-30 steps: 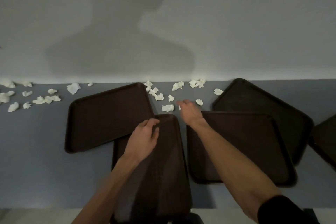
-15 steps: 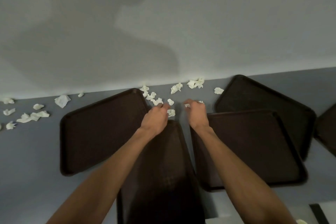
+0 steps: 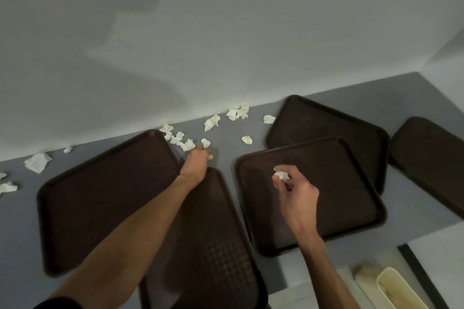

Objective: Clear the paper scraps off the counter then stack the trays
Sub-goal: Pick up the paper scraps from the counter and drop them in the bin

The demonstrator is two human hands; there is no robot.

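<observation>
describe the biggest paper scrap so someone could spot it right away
Start at the leftmost tray on the grey counter. Just past its far left edge, near the wall, lies the biggest scrap. It is a broad, flattish piece, while its neighbours are small crumpled bits.

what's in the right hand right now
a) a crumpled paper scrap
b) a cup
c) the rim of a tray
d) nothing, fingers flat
a: the right hand pinches a crumpled white paper scrap at its fingertips, held above the brown tray rather than gripping its rim.
</observation>
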